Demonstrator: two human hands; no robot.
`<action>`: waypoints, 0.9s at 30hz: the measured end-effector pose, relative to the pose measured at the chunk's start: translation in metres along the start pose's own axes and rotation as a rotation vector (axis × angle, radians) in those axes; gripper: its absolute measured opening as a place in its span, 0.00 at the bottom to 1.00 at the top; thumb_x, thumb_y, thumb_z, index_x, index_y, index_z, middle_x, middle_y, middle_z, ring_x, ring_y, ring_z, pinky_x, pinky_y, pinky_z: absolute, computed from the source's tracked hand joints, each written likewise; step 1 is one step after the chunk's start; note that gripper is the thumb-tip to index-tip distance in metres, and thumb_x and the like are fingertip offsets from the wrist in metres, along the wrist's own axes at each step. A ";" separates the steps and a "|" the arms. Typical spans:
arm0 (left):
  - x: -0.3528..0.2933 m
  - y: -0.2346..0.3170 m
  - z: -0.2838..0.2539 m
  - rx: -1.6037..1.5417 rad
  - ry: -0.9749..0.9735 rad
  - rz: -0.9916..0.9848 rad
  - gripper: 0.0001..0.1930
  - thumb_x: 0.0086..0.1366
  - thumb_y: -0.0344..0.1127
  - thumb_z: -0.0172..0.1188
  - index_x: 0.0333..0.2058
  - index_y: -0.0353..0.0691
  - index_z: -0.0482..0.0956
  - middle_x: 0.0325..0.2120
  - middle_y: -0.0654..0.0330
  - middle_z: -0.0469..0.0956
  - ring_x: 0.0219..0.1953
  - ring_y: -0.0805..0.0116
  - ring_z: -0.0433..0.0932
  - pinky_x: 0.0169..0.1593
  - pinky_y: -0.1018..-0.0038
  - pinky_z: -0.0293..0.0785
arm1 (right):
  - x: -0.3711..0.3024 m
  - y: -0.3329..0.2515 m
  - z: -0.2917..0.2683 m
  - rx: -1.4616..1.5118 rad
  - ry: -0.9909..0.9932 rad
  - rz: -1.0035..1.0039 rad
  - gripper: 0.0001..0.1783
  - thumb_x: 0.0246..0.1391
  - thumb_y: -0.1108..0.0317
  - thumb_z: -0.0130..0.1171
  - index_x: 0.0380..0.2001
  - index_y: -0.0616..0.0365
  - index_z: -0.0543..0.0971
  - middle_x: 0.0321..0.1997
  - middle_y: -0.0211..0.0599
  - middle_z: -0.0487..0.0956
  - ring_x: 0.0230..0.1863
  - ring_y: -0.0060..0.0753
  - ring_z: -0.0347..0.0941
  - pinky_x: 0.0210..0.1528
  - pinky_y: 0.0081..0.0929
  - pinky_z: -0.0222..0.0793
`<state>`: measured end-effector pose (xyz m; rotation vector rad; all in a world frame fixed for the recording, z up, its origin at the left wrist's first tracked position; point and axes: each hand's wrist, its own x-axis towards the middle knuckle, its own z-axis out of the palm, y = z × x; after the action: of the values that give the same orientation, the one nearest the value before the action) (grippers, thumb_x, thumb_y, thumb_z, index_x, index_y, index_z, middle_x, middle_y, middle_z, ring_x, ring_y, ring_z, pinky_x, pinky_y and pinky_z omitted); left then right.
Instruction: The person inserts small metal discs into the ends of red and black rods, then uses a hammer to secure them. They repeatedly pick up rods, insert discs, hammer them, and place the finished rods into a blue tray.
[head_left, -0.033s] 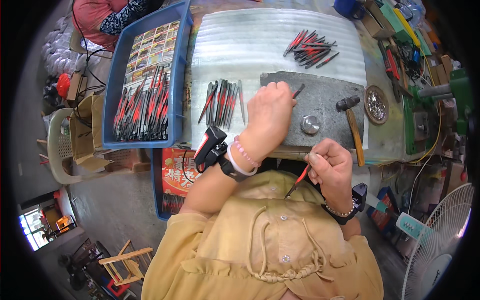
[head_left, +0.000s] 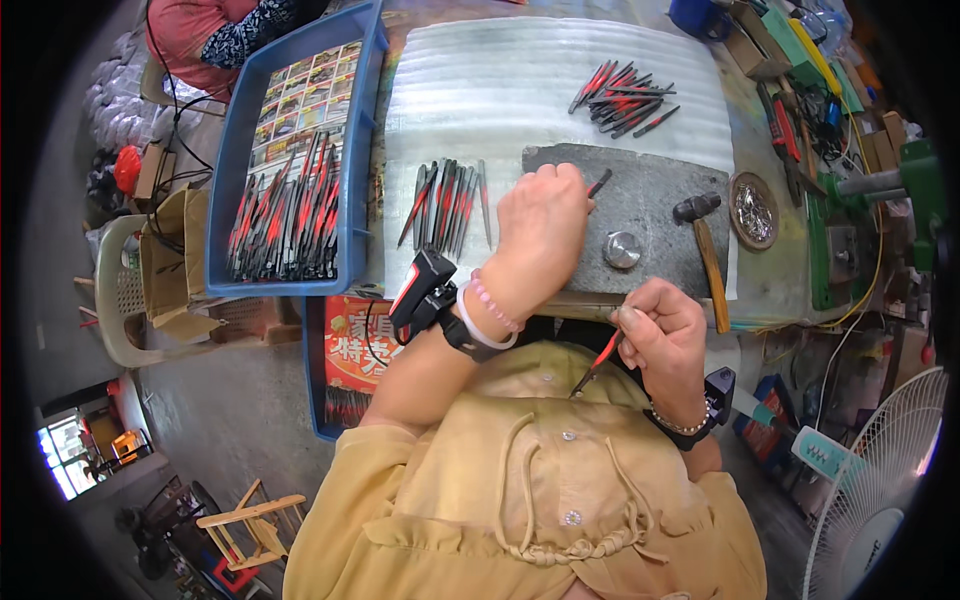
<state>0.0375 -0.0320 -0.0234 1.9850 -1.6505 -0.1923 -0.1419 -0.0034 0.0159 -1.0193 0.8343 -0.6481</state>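
Note:
Over the grey stone slab (head_left: 650, 180), my left hand (head_left: 545, 215) is closed, its back toward me. A dark tip of a slim tool (head_left: 600, 183) pokes out beyond its fingers; the rest of it is hidden. Lower down, in front of my body, my right hand (head_left: 665, 335) pinches a slim red-and-black pointed tool (head_left: 600, 360), tweezer-like, which slants down to the left. A round metal block (head_left: 621, 250) sits on the slab between the hands. To the left of my left hand lies a row of similar slim tools (head_left: 447, 205).
A loose pile of the tools (head_left: 625, 98) lies on the white foam sheet (head_left: 480, 90). On the right are a hammer (head_left: 706, 250), a dish of small silver pieces (head_left: 753, 210) and a green machine (head_left: 915, 190). A blue crate (head_left: 352, 200) of tools stands left; a fan (head_left: 870, 490) stands lower right.

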 end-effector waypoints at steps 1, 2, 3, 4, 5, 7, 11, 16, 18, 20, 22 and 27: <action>0.000 0.000 -0.001 0.008 -0.032 0.000 0.07 0.56 0.31 0.61 0.29 0.36 0.72 0.26 0.49 0.76 0.32 0.49 0.77 0.34 0.59 0.74 | -0.001 0.000 0.000 -0.007 0.006 -0.001 0.06 0.58 0.72 0.56 0.28 0.59 0.72 0.20 0.24 0.71 0.18 0.10 0.62 0.19 0.11 0.56; 0.001 -0.001 -0.001 0.016 -0.064 0.000 0.06 0.56 0.29 0.60 0.29 0.35 0.72 0.28 0.48 0.77 0.34 0.50 0.78 0.35 0.61 0.75 | -0.001 0.000 0.000 -0.013 0.011 -0.003 0.06 0.58 0.73 0.56 0.28 0.59 0.72 0.20 0.24 0.71 0.18 0.10 0.62 0.19 0.11 0.56; 0.000 -0.002 -0.002 -0.024 -0.060 -0.018 0.06 0.56 0.29 0.59 0.29 0.35 0.72 0.28 0.48 0.77 0.34 0.50 0.78 0.34 0.60 0.75 | -0.002 0.000 0.000 -0.017 0.018 -0.006 0.06 0.58 0.73 0.56 0.28 0.59 0.72 0.20 0.24 0.71 0.18 0.10 0.62 0.19 0.11 0.56; -0.001 -0.003 -0.002 -0.063 -0.057 -0.034 0.06 0.56 0.29 0.59 0.29 0.35 0.72 0.28 0.47 0.77 0.34 0.50 0.78 0.34 0.60 0.75 | -0.003 0.001 0.000 -0.019 0.034 0.001 0.06 0.58 0.73 0.56 0.28 0.59 0.72 0.20 0.24 0.71 0.18 0.10 0.62 0.19 0.11 0.56; -0.002 -0.004 -0.002 -0.101 -0.054 -0.050 0.06 0.56 0.30 0.59 0.28 0.35 0.71 0.28 0.47 0.77 0.34 0.50 0.78 0.34 0.60 0.75 | -0.003 0.001 0.000 -0.021 0.033 -0.001 0.06 0.58 0.73 0.56 0.28 0.59 0.72 0.20 0.25 0.71 0.18 0.10 0.62 0.19 0.11 0.56; -0.003 -0.006 0.000 -0.127 0.023 -0.053 0.08 0.55 0.32 0.61 0.28 0.36 0.71 0.25 0.48 0.76 0.31 0.47 0.76 0.33 0.58 0.73 | -0.003 0.001 0.000 -0.018 0.050 0.022 0.05 0.58 0.73 0.56 0.28 0.60 0.72 0.21 0.25 0.72 0.18 0.10 0.63 0.19 0.11 0.56; -0.004 -0.004 0.006 -0.075 0.091 -0.018 0.09 0.55 0.31 0.62 0.30 0.37 0.70 0.25 0.48 0.75 0.30 0.46 0.75 0.33 0.58 0.71 | -0.002 0.002 0.003 -0.047 0.022 0.016 0.05 0.58 0.73 0.56 0.28 0.60 0.72 0.20 0.25 0.72 0.18 0.11 0.63 0.19 0.11 0.56; -0.003 0.003 0.005 0.063 0.058 -0.015 0.07 0.54 0.23 0.56 0.32 0.36 0.69 0.27 0.52 0.75 0.33 0.56 0.78 0.33 0.67 0.78 | -0.002 0.002 0.008 -0.091 0.007 0.001 0.06 0.58 0.73 0.57 0.28 0.60 0.73 0.21 0.25 0.72 0.18 0.10 0.62 0.19 0.11 0.56; -0.002 0.006 0.004 0.077 0.042 -0.019 0.08 0.53 0.23 0.57 0.32 0.35 0.69 0.28 0.51 0.75 0.34 0.56 0.78 0.33 0.67 0.78 | -0.002 0.003 0.009 -0.095 -0.004 0.012 0.05 0.58 0.72 0.57 0.28 0.60 0.73 0.21 0.25 0.72 0.18 0.10 0.63 0.19 0.11 0.57; -0.002 0.006 0.003 0.070 0.016 -0.016 0.08 0.52 0.23 0.57 0.32 0.35 0.69 0.28 0.49 0.75 0.34 0.54 0.78 0.33 0.65 0.78 | -0.003 0.005 0.010 -0.111 -0.012 0.021 0.05 0.58 0.72 0.57 0.28 0.60 0.73 0.21 0.24 0.72 0.19 0.10 0.63 0.20 0.10 0.57; 0.000 0.003 0.002 0.054 0.002 0.000 0.09 0.51 0.23 0.58 0.32 0.34 0.68 0.29 0.48 0.76 0.34 0.52 0.78 0.34 0.63 0.78 | -0.004 0.006 0.011 -0.147 -0.017 0.034 0.05 0.58 0.72 0.57 0.28 0.60 0.73 0.21 0.24 0.72 0.19 0.09 0.63 0.20 0.10 0.57; -0.002 -0.009 -0.003 -0.219 0.047 0.028 0.10 0.52 0.23 0.57 0.33 0.30 0.68 0.26 0.45 0.76 0.33 0.49 0.78 0.36 0.57 0.75 | -0.007 0.004 0.011 -0.179 -0.022 0.015 0.05 0.57 0.72 0.58 0.28 0.60 0.73 0.21 0.24 0.73 0.20 0.09 0.63 0.21 0.10 0.56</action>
<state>0.0456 -0.0280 -0.0260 1.7887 -1.5558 -0.3005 -0.1364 0.0088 0.0174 -1.1786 0.8919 -0.5556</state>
